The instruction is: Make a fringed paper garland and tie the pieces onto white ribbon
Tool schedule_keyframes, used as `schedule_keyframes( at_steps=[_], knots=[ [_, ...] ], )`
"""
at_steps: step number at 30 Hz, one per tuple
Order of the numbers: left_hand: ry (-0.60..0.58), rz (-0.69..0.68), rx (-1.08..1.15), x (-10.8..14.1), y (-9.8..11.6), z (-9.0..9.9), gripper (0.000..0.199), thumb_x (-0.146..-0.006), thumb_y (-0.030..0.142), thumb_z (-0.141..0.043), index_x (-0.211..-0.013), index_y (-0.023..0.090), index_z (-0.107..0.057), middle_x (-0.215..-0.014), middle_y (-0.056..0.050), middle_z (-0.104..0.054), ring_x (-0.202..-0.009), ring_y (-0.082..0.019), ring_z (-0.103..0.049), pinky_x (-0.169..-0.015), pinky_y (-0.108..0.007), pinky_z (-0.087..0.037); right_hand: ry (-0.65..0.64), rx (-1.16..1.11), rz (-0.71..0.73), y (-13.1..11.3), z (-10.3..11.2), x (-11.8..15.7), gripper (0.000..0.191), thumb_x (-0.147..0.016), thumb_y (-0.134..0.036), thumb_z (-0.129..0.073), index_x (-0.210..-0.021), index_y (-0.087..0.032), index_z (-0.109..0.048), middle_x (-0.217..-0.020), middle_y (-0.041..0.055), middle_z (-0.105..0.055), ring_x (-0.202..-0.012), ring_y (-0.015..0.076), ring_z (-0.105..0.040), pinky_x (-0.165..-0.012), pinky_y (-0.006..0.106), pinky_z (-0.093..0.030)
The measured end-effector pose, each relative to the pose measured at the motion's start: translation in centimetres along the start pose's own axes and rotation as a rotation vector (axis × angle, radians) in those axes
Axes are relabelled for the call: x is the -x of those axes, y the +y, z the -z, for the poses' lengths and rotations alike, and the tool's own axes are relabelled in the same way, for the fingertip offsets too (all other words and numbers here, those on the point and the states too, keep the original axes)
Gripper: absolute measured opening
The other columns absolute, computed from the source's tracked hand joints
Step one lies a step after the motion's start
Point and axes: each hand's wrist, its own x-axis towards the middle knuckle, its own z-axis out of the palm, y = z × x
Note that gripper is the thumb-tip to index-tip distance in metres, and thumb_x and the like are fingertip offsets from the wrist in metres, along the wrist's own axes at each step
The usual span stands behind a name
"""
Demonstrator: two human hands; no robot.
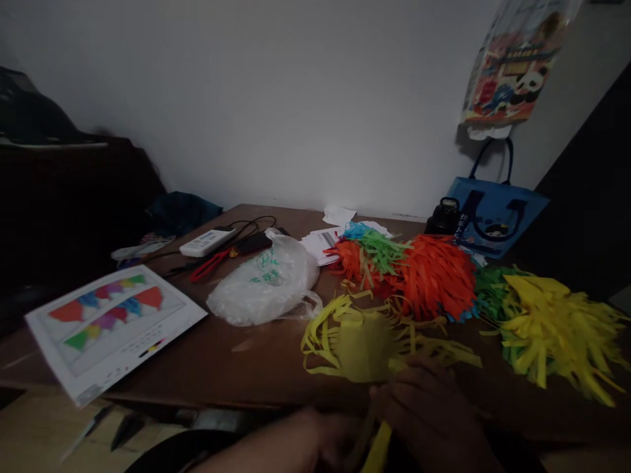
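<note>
Table: dk brown, smooth, hard-looking; most items spread on it.
Printed sheet: flat, white, w/ coloured bunting pics; laid at table's L.
Yellow fringed piece: laid at table's front, ctr-R, near end at R hand; plain squarish middle, loose curled strips both sides. Prob. paper, v. light, soft, limp; strips likely torn or tangled if pulled.
Hold pt: best taken at uncut middle, pinched lightly; fringe best left alone.
Yellow bundle: thick, shaggy, far R; green fringe tucked beside.
Plastic bag: thin, translucent, crumpled; prob. slippery.
Red bundle: dense narrow strips, behind yellow piece; green + blue tufts adj.
R hand: curled, closed round near end of yellow fringed piece.
L hand: dark, blurred; grip can't be told.
Yellow strip: narrow, hung below R hand, between hands; whether joined to piece can't be told.
</note>
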Motion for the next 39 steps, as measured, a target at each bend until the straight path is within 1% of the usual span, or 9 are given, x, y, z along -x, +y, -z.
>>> schedule_keyframes(
  at_steps=[2,4,6,11,14,17,25,33,39],
  knots=[
    [0.311,-0.010,-0.148,1.3,-0.3,1.3,0.046,-0.071,0.024,-0.075,-0.116,0.031,-0.069,-0.097,0.001,-0.073,-0.085,-0.019,-0.064,-0.071,-0.021,-0.048,-0.007,0.002,0.020,0.0,0.0,0.1,0.029,-0.102,-0.015,-0.041,-0.099,-0.015,-0.070,-0.078,-0.0011,-0.073,-0.077,0.0107,-0.065,-0.107,0.032,-0.033],
    [0.488,-0.062,-0.186,2.2,-0.4,2.2,0.046,-0.071,0.028,-0.075,-0.117,0.033,-0.069,-0.118,-0.003,-0.069,-0.105,-0.024,-0.061,-0.084,-0.024,-0.049,0.002,0.019,0.043,-0.2,0.0,-0.1,0.030,-0.102,-0.014,-0.040,-0.097,-0.017,-0.070,-0.077,-0.0034,-0.073,-0.075,0.0100,-0.065,-0.111,0.032,-0.029],
    [0.439,-0.118,-0.123,2.3,-0.3,2.2,0.034,-0.075,0.031,-0.072,-0.109,0.032,-0.073,-0.124,-0.004,-0.066,-0.108,-0.024,-0.060,-0.085,-0.025,-0.049,0.015,0.045,0.062,-0.5,-0.2,-0.3,0.033,-0.102,-0.014,-0.039,-0.095,-0.018,-0.071,-0.078,-0.0040,-0.074,-0.075,0.0102,-0.065,-0.112,0.032,-0.028],
    [0.082,-0.062,0.459,-1.4,-0.3,-1.4,0.009,-0.079,0.022,-0.067,-0.079,0.019,-0.075,-0.065,0.001,-0.063,-0.059,-0.011,-0.053,-0.059,-0.018,-0.043,0.044,0.148,0.057,-1.3,-0.9,-0.6,0.036,-0.100,-0.010,-0.037,-0.092,-0.019,-0.071,-0.075,-0.0042,-0.073,-0.072,0.0106,-0.065,-0.116,0.035,-0.023],
    [-0.061,0.002,0.839,-3.8,-1.5,-3.4,0.011,-0.069,0.023,-0.076,-0.071,0.013,-0.070,-0.061,0.002,-0.058,-0.051,-0.007,-0.046,-0.051,-0.017,-0.036,0.028,0.180,0.038,-1.5,-1.2,-0.4,0.034,-0.098,-0.009,-0.038,-0.089,-0.018,-0.070,-0.073,-0.0029,-0.072,-0.073,0.0113,-0.065,-0.116,0.036,-0.022],
    [-0.106,0.046,0.962,-4.8,-3.0,-4.1,0.018,-0.057,0.015,-0.081,-0.071,0.012,-0.070,-0.060,0.001,-0.058,-0.050,-0.008,-0.047,-0.049,-0.018,-0.034,0.022,0.186,0.026,-1.4,-1.1,-0.1,0.032,-0.098,-0.010,-0.039,-0.090,-0.017,-0.069,-0.075,-0.0016,-0.072,-0.073,0.0117,-0.066,-0.115,0.036,-0.024],
    [0.139,0.094,0.963,-4.3,-4.2,-4.3,0.017,-0.056,0.013,-0.080,-0.069,0.014,-0.069,-0.054,0.003,-0.062,-0.038,-0.004,-0.042,-0.040,-0.016,-0.029,0.043,0.014,0.010,-0.5,0.6,0.2,0.024,-0.099,-0.012,-0.040,-0.091,-0.016,-0.062,-0.077,-0.0009,-0.074,-0.077,0.0084,-0.069,-0.098,0.026,-0.046],
    [0.206,-0.068,1.051,-5.2,-4.9,-5.5,0.031,-0.055,0.027,-0.092,-0.068,0.013,-0.068,-0.067,0.000,-0.067,-0.057,-0.009,-0.058,-0.053,-0.017,-0.040,0.164,-0.162,-0.309,-2.4,-2.0,2.2,0.013,-0.087,-0.012,-0.060,-0.093,-0.020,-0.067,-0.074,0.0003,-0.066,-0.069,0.0134,-0.065,-0.079,0.031,-0.055],
    [0.294,-0.135,1.117,-4.8,-3.5,-5.7,0.033,-0.058,0.031,-0.091,-0.067,0.013,-0.066,-0.066,0.001,-0.066,-0.054,-0.007,-0.056,-0.052,-0.017,-0.040,0.073,-0.253,-0.210,-1.4,-2.1,2.4,0.014,-0.093,-0.024,-0.058,-0.103,-0.017,-0.066,-0.081,0.0034,-0.070,-0.077,0.0135,-0.068,-0.078,0.026,-0.057]
  ],
)
